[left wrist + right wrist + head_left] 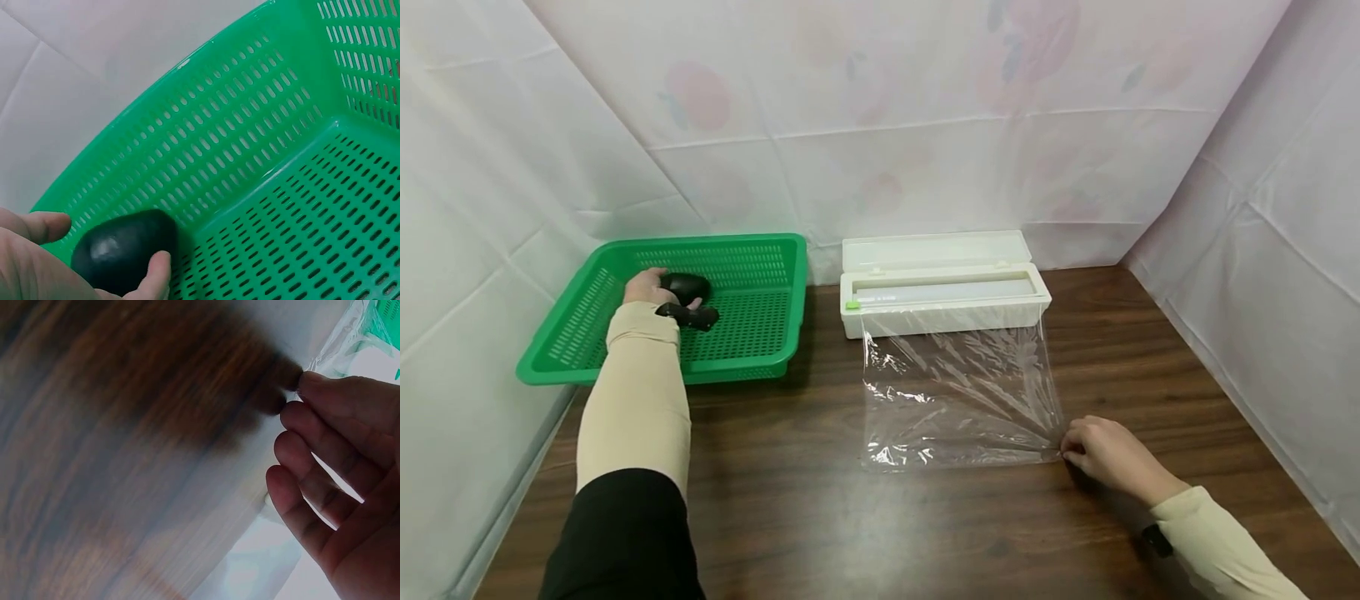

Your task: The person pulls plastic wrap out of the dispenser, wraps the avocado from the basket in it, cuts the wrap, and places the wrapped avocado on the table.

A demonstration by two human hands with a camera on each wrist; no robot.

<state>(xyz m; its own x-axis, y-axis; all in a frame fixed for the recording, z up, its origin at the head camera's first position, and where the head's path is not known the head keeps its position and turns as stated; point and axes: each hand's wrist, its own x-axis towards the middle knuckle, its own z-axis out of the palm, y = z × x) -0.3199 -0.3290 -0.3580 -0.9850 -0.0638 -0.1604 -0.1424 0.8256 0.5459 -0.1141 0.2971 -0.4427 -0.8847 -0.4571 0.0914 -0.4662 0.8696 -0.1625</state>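
Note:
Inside the green basket (760,321), my left hand (651,289) holds a dark, glossy, eggplant-like vegetable (687,287). Thumb and fingers lie on either side of the vegetable (128,247) in the left wrist view; its lower part is hidden by the hand. My right hand (1108,454) pinches the near right corner of a clear sheet of plastic wrap (955,400). The sheet stretches from the white wrap dispenser (947,320) toward me and creases at the pinched corner. In the right wrist view the other fingers of the right hand (337,462) curve loosely below the pinch.
The dispenser's lid (936,250) stands raised at the back, and a green slider (852,306) sits at the left of its front edge. The basket stands left of it on the brown wooden table (820,517). White cloth (880,108) hangs behind and at both sides.

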